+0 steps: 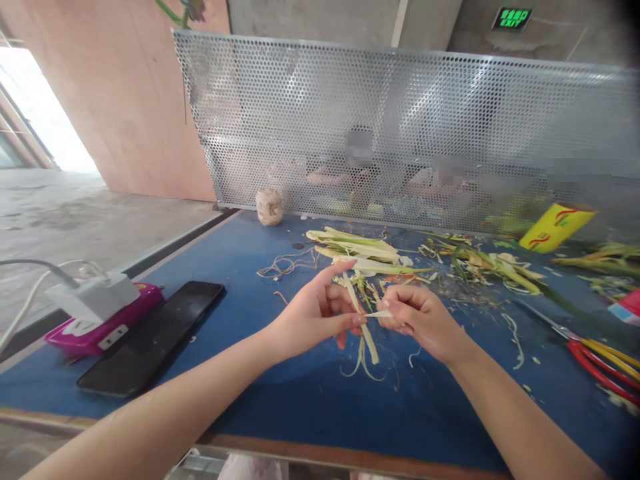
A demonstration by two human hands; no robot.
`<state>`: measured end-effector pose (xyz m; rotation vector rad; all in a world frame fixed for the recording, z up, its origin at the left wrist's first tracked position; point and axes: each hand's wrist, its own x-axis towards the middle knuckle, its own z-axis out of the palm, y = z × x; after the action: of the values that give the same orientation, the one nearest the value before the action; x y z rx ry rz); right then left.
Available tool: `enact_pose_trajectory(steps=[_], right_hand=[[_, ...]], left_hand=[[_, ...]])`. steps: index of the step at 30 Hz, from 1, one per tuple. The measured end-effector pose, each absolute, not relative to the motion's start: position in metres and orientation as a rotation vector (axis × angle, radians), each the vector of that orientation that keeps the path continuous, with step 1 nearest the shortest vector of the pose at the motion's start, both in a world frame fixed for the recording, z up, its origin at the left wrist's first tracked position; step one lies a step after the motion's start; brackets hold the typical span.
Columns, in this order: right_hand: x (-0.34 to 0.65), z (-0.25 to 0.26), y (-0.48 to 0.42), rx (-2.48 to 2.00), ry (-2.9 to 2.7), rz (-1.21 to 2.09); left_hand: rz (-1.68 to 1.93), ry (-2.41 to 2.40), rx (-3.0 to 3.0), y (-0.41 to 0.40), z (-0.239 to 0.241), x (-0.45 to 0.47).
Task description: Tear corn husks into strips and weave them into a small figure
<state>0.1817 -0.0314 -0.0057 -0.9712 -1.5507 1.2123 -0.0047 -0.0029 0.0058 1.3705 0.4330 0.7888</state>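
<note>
My left hand (315,307) pinches a small bunch of pale corn husk strips (370,343) between thumb and fingers, above the table's middle. Split, curling ends of the bunch hang below the grip. A narrow husk strip (376,314) runs sideways from there to my right hand (423,317), whose closed thumb and fingers hold its other end. Just behind the hands lies a pile of pale green and yellow husks (360,245). Some of the bunch is hidden by my left fingers.
On the blue table (280,413) lie a black phone (155,337), a magenta power strip (125,320) with chargers, string (285,267), red-and-yellow-handled scissors (570,333), a twine roll (269,207), a yellow roll (557,228) and husk scraps (490,263). People show behind a perforated metal screen (310,100).
</note>
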Motion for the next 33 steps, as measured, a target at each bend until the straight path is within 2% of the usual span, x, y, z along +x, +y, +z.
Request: enact_pose_trajectory(steps=[4, 9, 17, 33], right_hand=[[0.181, -0.006, -0.027, -0.944, -1.413, 1.198], [0.173, -0.009, -0.026, -0.958, -1.454, 1.347], [0.164, -0.016, -0.027, -1.19, -1.569, 1.055], [0.166, -0.012, -0.027, -1.296, -1.604, 0.945]], left_hand=[[0.801, 0.414, 1.311, -0.002, 0.005, -0.005], [0.908, 0.457, 1.312, 0.0, 0.004, -0.004], [0.88, 0.598, 1.462, -0.001, 0.006, -0.007], [0.836, 0.483, 1.483, -0.007, 0.005, -0.003]])
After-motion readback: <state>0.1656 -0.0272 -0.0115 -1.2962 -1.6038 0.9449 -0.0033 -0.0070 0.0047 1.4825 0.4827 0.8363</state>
